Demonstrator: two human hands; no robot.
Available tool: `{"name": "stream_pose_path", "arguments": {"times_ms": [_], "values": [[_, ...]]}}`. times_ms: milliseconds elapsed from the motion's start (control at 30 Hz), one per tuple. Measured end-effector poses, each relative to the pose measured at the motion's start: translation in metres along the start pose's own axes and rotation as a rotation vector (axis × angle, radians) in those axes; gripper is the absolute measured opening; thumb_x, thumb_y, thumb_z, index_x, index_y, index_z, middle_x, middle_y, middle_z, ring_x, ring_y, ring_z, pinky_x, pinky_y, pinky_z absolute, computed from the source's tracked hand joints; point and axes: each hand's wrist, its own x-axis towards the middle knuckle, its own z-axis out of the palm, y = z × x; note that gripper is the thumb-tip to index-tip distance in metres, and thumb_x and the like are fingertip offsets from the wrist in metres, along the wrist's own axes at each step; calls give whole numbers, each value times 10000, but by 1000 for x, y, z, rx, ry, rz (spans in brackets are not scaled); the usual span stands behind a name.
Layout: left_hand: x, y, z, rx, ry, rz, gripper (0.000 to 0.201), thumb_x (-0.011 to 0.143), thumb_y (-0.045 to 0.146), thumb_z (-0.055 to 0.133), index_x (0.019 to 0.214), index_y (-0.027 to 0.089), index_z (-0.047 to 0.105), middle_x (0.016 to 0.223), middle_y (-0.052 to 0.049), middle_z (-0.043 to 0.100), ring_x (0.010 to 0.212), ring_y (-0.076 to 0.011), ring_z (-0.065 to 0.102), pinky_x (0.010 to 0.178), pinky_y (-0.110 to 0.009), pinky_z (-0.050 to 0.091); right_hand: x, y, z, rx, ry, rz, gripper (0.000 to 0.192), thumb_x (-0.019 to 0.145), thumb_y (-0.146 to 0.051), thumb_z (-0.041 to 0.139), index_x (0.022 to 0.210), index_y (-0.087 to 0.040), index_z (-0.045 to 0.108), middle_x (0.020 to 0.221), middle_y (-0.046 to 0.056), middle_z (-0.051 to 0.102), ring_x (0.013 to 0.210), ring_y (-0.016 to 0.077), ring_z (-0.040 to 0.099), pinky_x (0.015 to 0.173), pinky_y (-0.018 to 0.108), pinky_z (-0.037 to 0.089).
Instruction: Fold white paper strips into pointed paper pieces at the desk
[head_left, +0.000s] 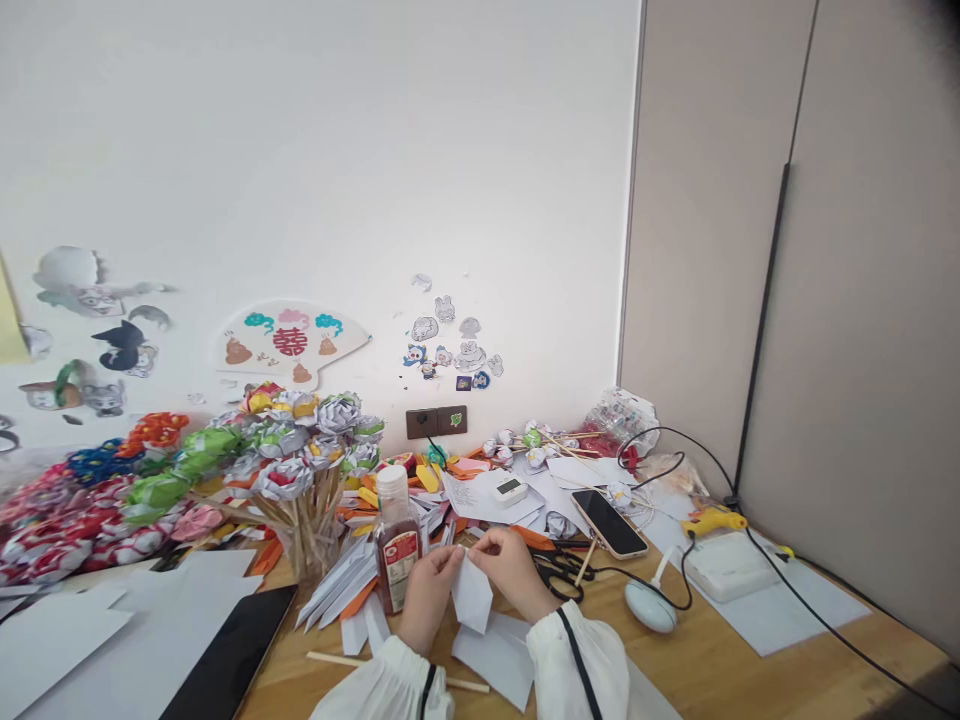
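Observation:
Both hands meet over a small folded piece of white paper [472, 598], pinching its top edge between fingers and thumbs. My left hand [429, 598] is closed on its left corner, just right of a bottle of dark red liquid with a white cap [397, 560]. My right hand [516, 572] is closed on the other corner, close to black-handled scissors [556, 575]. Under the paper, another white sheet [499, 660] lies on the wooden table. A thin wooden stick [469, 685] passes beneath my left forearm.
Paper flowers on sticks [300, 460] stand at left, with folded paper strips [341, 580] beside them. A black tablet-like slab [240, 640] lies front left. A phone [609, 522], a yellow glue gun [712, 522], a white box [731, 567] and black cables occupy the right.

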Motion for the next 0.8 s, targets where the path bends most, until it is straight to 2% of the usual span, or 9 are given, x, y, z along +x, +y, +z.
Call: {"name": "stream_pose_path", "arguments": {"times_ms": [233,433,667,800], "values": [[-2,3,1,33,19,51,331,659,417,503,713,128,654,600,-27,623,622,-185,532,536,-242,390,-1,-3,-1,-19,-34,-21,119,671,-227,530,629,-140,597,576,-6,568,549,116,490,495,202,351],[-1,1,2,36,24,71,340,659,430,500,719,124,635,593,-23,617,563,-163,527,506,-235,390,-3,-7,-4,-40,-29,-76,87,672,-186,520,629,-150,586,612,-6,561,586,119,483,545,210,358],[0,-2,1,89,29,98,261,695,402,475,634,158,544,541,27,521,509,-123,468,478,-207,354,-3,-10,-3,-66,-34,-103,82,685,-175,513,643,-153,580,633,1,567,592,123,490,550,213,363],[-2,0,1,149,51,120,242,717,385,447,603,177,498,544,36,479,536,-130,450,502,-211,346,-4,-13,-5,-86,-34,-117,78,686,-172,516,639,-154,575,629,-2,562,593,122,487,555,213,360]]}}
